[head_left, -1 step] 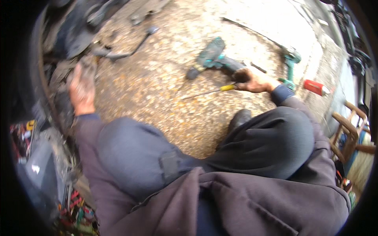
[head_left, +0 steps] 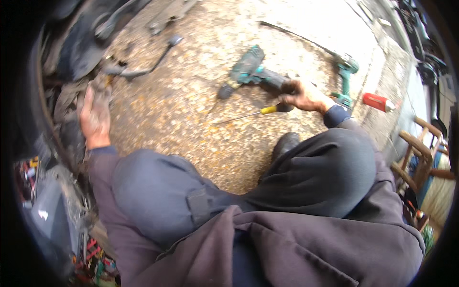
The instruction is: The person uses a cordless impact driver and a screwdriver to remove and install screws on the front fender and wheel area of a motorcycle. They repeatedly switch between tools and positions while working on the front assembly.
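My left hand (head_left: 96, 112) is open at the left, fingers stretched and palm smeared with dark grime. Its fingertips meet a dirty, dark flat piece, and whether they hold any of it is hidden. On the right, my right hand (head_left: 306, 97) hovers with loosely bent fingers over the black butt of a yellow-handled screwdriver (head_left: 268, 110). The screwdriver lies on the ground, its shaft pointing left. Just beyond those fingers a teal and black cordless drill (head_left: 248, 66) lies on its side, its handle end partly behind the hand.
A second teal power tool (head_left: 345, 79) lies to the right, beside a red can (head_left: 377, 102). A long dark rod (head_left: 296, 34) stretches behind the drill. A ratchet-like bar (head_left: 158, 62) lies far left. A wooden stool (head_left: 420, 148) stands right; car parts line the left.
The view has shifted slightly to the right. My right fingers have lifted a little from the screwdriver's butt, while the screwdriver stays in place on the ground.
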Motion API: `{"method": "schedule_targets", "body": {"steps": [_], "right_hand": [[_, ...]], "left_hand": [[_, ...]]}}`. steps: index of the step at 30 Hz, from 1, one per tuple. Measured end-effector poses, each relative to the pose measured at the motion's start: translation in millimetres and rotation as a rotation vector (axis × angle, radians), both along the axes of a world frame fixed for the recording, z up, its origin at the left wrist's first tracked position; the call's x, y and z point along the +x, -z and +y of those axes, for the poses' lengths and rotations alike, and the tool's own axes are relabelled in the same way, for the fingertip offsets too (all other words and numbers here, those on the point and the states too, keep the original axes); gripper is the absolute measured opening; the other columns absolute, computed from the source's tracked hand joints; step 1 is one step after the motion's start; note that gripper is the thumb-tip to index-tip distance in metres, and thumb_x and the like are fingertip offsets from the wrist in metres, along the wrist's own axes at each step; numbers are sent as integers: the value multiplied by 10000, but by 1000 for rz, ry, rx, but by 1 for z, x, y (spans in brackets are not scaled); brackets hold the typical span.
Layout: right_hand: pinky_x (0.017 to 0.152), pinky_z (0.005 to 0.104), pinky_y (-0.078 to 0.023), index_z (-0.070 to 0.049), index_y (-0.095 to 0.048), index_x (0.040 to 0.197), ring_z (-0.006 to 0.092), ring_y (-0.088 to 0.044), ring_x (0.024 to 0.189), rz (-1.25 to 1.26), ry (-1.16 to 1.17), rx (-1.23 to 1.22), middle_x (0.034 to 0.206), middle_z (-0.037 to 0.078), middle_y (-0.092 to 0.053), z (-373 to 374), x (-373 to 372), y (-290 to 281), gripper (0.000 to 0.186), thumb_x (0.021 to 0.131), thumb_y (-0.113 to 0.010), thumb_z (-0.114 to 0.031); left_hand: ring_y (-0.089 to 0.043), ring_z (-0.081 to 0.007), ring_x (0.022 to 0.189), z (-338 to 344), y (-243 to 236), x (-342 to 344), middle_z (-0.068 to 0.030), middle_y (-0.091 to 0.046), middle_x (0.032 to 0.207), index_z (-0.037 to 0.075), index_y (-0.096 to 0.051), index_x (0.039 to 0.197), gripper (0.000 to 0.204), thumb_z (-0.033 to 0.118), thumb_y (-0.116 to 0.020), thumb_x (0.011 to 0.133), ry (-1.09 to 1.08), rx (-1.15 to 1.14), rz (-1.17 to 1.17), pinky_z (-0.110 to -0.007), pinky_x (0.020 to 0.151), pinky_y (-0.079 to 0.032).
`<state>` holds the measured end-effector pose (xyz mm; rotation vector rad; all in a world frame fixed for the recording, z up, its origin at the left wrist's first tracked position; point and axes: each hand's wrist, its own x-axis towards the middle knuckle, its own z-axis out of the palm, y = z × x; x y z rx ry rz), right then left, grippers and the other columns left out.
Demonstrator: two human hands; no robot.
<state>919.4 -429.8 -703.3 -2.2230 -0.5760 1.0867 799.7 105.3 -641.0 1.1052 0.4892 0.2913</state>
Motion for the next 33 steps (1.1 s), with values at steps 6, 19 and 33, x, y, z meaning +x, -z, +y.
{"method": "schedule_targets", "body": {"steps": [6,19,33], "right_hand": [[745,366,-549,0,-706,935,280,-705,784,-495,770,-372,846,181,-717,-102,47,15,250,816,-677,-218],[875,487,-461,-37,-575,1165,433,-556,988,-493,-128,-169,1097,220,-572,55,9,57,540,704,-758,-252],[799,353,-529,-12,-626,1178,168,-633,902,312,218,464,1048,91,-690,76,20,-72,501,730,-832,-102]], "left_hand": [[-566,-116,610,-2,85,-37,-29,-601,789,19,-600,1031,153,114,-651,922,32,487,623,-253,521,-450],[-673,-329,985,15,163,-28,-202,-699,1050,9,-658,1115,420,289,-739,813,153,1307,895,-392,867,-513],[-596,-150,643,-29,70,-19,-58,-590,741,42,-574,880,46,57,-595,917,-36,88,517,-298,556,-512]]}}
